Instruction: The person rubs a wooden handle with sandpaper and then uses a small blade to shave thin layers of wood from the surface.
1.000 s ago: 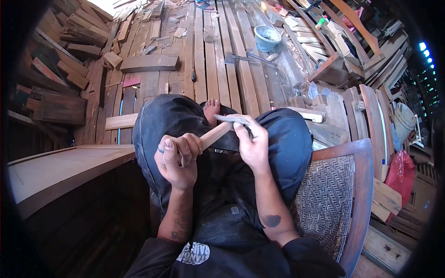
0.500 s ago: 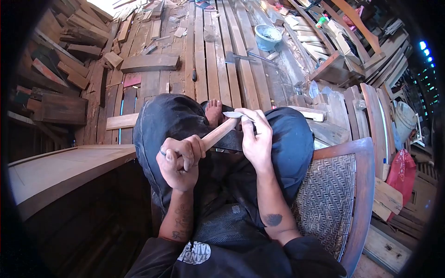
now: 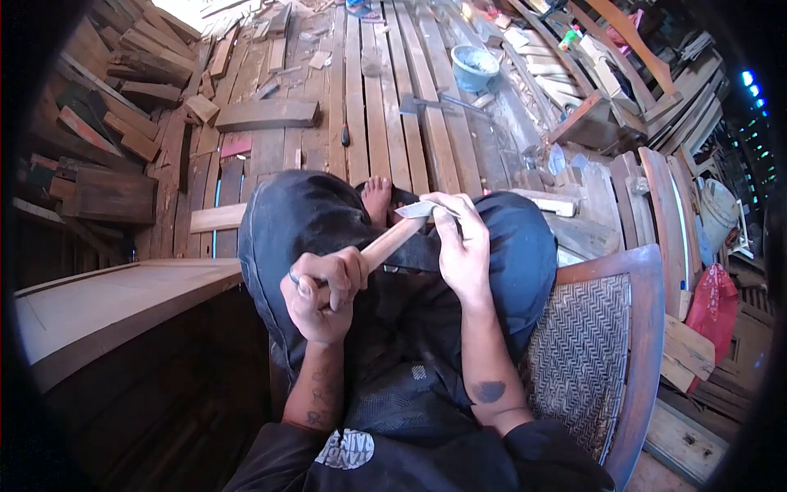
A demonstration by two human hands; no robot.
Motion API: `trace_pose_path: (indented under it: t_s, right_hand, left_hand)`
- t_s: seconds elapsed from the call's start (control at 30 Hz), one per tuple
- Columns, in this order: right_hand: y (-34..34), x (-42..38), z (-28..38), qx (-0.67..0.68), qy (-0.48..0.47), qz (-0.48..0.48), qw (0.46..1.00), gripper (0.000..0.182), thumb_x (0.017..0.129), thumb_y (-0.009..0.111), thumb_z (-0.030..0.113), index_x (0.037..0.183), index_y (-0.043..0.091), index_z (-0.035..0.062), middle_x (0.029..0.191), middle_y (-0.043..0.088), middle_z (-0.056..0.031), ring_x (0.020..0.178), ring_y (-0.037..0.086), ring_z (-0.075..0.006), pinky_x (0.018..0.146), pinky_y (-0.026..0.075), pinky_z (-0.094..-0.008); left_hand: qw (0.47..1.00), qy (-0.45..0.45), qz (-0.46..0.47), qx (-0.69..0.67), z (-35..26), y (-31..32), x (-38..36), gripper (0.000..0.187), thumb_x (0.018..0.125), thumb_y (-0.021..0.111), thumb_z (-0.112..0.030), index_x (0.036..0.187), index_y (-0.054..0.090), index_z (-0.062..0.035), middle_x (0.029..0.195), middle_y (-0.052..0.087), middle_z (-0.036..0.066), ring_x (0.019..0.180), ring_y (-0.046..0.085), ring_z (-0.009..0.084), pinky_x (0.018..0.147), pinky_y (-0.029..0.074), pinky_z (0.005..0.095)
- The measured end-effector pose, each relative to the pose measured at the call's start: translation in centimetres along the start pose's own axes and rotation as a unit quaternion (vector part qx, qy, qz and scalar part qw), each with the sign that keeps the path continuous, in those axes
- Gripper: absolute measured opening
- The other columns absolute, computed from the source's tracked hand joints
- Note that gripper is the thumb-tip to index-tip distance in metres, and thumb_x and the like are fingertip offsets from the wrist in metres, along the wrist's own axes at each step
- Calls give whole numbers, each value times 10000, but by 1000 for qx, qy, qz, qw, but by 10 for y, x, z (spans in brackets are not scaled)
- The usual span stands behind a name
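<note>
I sit on a wooden chair with my knees drawn up in dark trousers. My left hand (image 3: 324,291) grips the lower end of a pale wooden stick (image 3: 392,241) that slants up to the right over my lap. My right hand (image 3: 461,246) is closed around a piece of grey sandpaper (image 3: 420,209) and presses it onto the stick's upper end. A ring shows on a finger of my left hand. My bare foot (image 3: 376,197) peeks out between my knees, just beyond the stick's tip.
The chair's woven cane seat (image 3: 574,353) shows at my right. A pale wooden panel (image 3: 106,299) lies at my left. The plank floor ahead holds a hatchet (image 3: 422,103), a grey bowl (image 3: 474,66), a screwdriver (image 3: 345,134) and several wood offcuts (image 3: 131,98).
My right hand with the sandpaper has slid up the stick toward its tip. My left hand has shifted slightly down and right, still holding the stick.
</note>
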State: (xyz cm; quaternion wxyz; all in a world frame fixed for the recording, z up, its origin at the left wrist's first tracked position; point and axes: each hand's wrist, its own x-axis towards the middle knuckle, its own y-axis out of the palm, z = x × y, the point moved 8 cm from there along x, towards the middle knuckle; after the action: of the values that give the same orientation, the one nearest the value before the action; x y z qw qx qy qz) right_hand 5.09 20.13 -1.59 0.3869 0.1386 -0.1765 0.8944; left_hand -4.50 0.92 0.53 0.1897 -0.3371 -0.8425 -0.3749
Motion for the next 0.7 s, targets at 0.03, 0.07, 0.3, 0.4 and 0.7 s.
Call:
trace_pose_path:
  t_s: [0.03, 0.07, 0.3, 0.4, 0.7]
  right_hand:
    - [4, 1, 3, 19, -31, 31, 999, 203, 1032, 568, 24, 1159, 724, -5, 1036, 695, -106, 937, 671, -197, 891, 531, -339]
    - [8, -2, 5, 38, -65, 64, 995, 201, 1027, 565, 16, 1153, 720, -5, 1041, 700, -109, 936, 676, -201, 888, 537, -339]
    - [13, -12, -12, 102, 52, 96, 989, 187, 1051, 506, -6, 1110, 684, -22, 1047, 707, -100, 883, 666, -154, 843, 535, -303]
    - [19, -10, -9, 196, 73, 111, 972, 181, 1089, 460, 11, 1100, 637, -22, 1025, 699, -90, 864, 683, -157, 855, 549, -305]
    - [22, -8, -14, 220, 85, 122, 964, 195, 1099, 446, 28, 1101, 636, -14, 978, 683, -68, 868, 639, -123, 855, 531, -288]
  left_hand:
    - [1000, -1, -2, -2, 1, 0, 2, 454, 1135, 405, -420, 844, 499, -84, 541, 409, -30, 477, 409, 129, 586, 419, 360]
    - [1000, 0, -3, -2, 1, -1, 0, 453, 1134, 409, -421, 845, 500, -84, 540, 409, -30, 475, 413, 132, 586, 420, 360]
    - [1000, -9, -12, -5, 2, -4, -3, 458, 1131, 418, -406, 823, 507, -79, 537, 400, -22, 469, 408, 145, 565, 404, 365]
    - [1000, -13, -10, -11, 2, -4, -2, 466, 1132, 414, -402, 814, 513, -76, 539, 403, -18, 479, 406, 144, 578, 408, 367]
    - [1000, -15, -3, 0, 2, 0, 0, 516, 1124, 445, -437, 779, 533, -65, 523, 395, -11, 474, 401, 158, 546, 392, 379]
